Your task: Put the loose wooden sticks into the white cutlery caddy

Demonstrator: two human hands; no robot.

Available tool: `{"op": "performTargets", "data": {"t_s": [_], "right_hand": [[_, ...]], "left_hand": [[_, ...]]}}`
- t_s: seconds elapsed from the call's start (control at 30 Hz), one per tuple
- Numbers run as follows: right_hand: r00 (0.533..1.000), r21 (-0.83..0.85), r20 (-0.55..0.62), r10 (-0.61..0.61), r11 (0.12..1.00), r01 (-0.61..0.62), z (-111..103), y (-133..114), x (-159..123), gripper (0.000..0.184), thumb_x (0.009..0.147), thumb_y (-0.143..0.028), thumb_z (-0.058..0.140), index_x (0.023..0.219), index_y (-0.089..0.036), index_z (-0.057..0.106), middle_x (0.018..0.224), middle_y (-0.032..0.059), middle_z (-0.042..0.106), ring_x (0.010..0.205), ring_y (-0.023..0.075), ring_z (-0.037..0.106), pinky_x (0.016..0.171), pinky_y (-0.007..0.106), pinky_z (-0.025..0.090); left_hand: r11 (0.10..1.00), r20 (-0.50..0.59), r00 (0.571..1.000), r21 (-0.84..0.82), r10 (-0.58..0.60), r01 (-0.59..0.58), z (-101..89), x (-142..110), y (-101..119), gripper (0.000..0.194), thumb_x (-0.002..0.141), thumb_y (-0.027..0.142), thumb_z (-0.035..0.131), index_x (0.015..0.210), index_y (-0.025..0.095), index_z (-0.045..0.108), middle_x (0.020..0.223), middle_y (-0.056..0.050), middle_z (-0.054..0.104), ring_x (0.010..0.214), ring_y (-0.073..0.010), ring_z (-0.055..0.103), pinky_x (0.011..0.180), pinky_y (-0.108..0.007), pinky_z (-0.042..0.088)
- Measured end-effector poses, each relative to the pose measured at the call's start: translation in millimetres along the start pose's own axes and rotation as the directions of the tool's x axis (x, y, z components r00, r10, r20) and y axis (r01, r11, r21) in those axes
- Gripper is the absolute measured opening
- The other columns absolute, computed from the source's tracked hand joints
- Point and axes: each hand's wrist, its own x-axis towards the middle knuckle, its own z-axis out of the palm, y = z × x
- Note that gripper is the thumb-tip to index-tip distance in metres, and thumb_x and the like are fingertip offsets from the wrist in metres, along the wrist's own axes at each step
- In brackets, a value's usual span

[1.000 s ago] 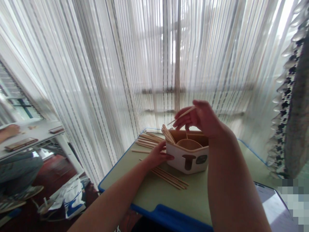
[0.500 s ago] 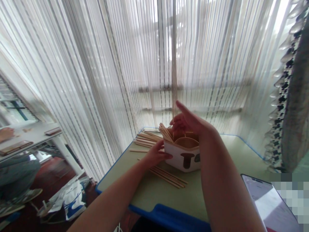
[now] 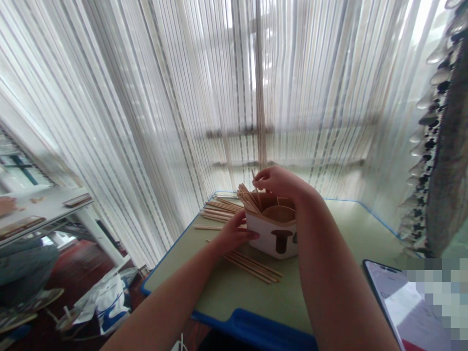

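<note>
A white storage box [image 3: 268, 237] with brown inner compartments and a dark printed pattern stands on the table. My left hand [image 3: 236, 231] grips its left side, thumb on the front wall and fingers on the side. A bundle of chopsticks [image 3: 247, 197] leans in the box's left compartment, their ends above the rim. Over the back of the box, my right hand [image 3: 272, 180] pinches one upright chopstick [image 3: 257, 191], whose lower part reaches into the box. Loose chopsticks [image 3: 219, 212] lie left of the box, and more chopsticks [image 3: 252, 268] lie in front of it.
The pale green table [image 3: 252, 300] has a blue edge. A phone [image 3: 402, 302] is at the right. Sheer curtains [image 3: 175, 97] hang behind. To the left are another table [image 3: 54, 200], a person's hand [image 3: 7, 204] and a plastic bag [image 3: 113, 300] on the floor.
My right hand has lowered and turned over the box, and a chopstick now shows upright in its fingers. My left hand keeps its place on the box. The view has shifted slightly.
</note>
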Motion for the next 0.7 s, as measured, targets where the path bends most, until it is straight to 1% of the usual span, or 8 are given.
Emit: {"op": "performTargets", "data": {"t_s": [0.07,0.17,0.23,0.3,0.4,0.5,0.57,0.7], "right_hand": [[1.000,-0.047,-0.014,-0.016,0.999,0.015,0,-4,-1,0.020,0.072,-0.027,0.059,0.085,-0.017,0.071,0.072,0.0030,0.067,0.057,0.0098,0.054,0.054,0.021,0.039],[0.997,-0.146,0.066,0.041,0.989,-0.031,2,-5,-3,0.017,0.069,-0.028,0.063,0.078,-0.017,0.073,0.070,0.0040,0.067,0.059,0.0113,0.055,0.055,0.022,0.039],[0.993,-0.173,0.095,0.076,0.983,-0.058,3,-4,-3,0.019,0.067,-0.030,0.065,0.078,-0.018,0.073,0.070,0.0043,0.067,0.059,0.0122,0.056,0.054,0.023,0.039],[0.995,-0.150,0.070,0.066,0.987,-0.055,3,-4,-2,0.021,0.067,-0.031,0.066,0.083,-0.018,0.072,0.073,0.0042,0.068,0.061,0.0123,0.056,0.054,0.023,0.039],[1.000,-0.067,0.008,-0.005,0.998,0.005,3,-5,0,0.024,0.069,-0.030,0.064,0.089,-0.019,0.071,0.079,0.0038,0.068,0.061,0.0112,0.056,0.054,0.022,0.039],[0.998,-0.029,0.026,-0.050,0.998,0.051,5,-8,1,0.022,0.071,-0.031,0.063,0.088,-0.020,0.071,0.081,0.0037,0.068,0.061,0.0109,0.056,0.053,0.022,0.039],[0.998,-0.026,0.046,-0.052,0.998,0.053,7,-9,2,0.022,0.071,-0.032,0.063,0.087,-0.021,0.071,0.082,0.0038,0.069,0.062,0.0112,0.057,0.053,0.022,0.039],[0.998,-0.027,0.027,-0.055,0.998,0.056,10,-10,2,0.026,0.071,-0.034,0.063,0.092,-0.021,0.071,0.086,0.0039,0.069,0.063,0.0112,0.057,0.054,0.022,0.040]], "left_hand": [[1.000,0.003,1.000,-0.002,-0.010,0.010,0.0,0,0,0.073,0.053,0.025,0.082,0.119,0.023,0.051,0.110,-0.007,0.061,0.099,-0.0235,0.060,0.084,-0.036,0.048],[1.000,0.009,1.000,0.012,-0.012,0.012,-0.1,1,0,0.072,0.054,0.025,0.082,0.119,0.023,0.050,0.110,-0.008,0.061,0.101,-0.0238,0.058,0.084,-0.036,0.048],[1.000,-0.001,1.000,0.030,0.001,-0.001,-0.1,1,0,0.072,0.053,0.025,0.082,0.118,0.023,0.051,0.113,-0.008,0.060,0.105,-0.0246,0.056,0.083,-0.036,0.049],[0.999,-0.012,1.000,0.044,0.012,-0.012,-0.1,1,0,0.072,0.053,0.025,0.082,0.119,0.024,0.051,0.116,-0.008,0.059,0.107,-0.0252,0.055,0.083,-0.036,0.049],[0.999,-0.009,1.000,0.040,0.010,-0.009,0.2,0,0,0.071,0.054,0.025,0.082,0.118,0.024,0.052,0.118,-0.008,0.058,0.106,-0.0251,0.055,0.082,-0.036,0.049],[1.000,-0.006,1.000,0.025,0.000,0.000,0.9,0,0,0.071,0.054,0.025,0.082,0.118,0.024,0.052,0.116,-0.008,0.059,0.103,-0.0244,0.057,0.083,-0.036,0.049],[1.000,-0.010,1.000,0.019,-0.006,0.006,1.2,0,1,0.073,0.053,0.025,0.082,0.119,0.024,0.051,0.114,-0.007,0.060,0.100,-0.0238,0.059,0.083,-0.035,0.049],[1.000,-0.005,1.000,0.019,0.001,0.000,0.9,0,2,0.073,0.053,0.025,0.082,0.118,0.024,0.051,0.114,-0.007,0.060,0.100,-0.0233,0.059,0.082,-0.035,0.049]]}}
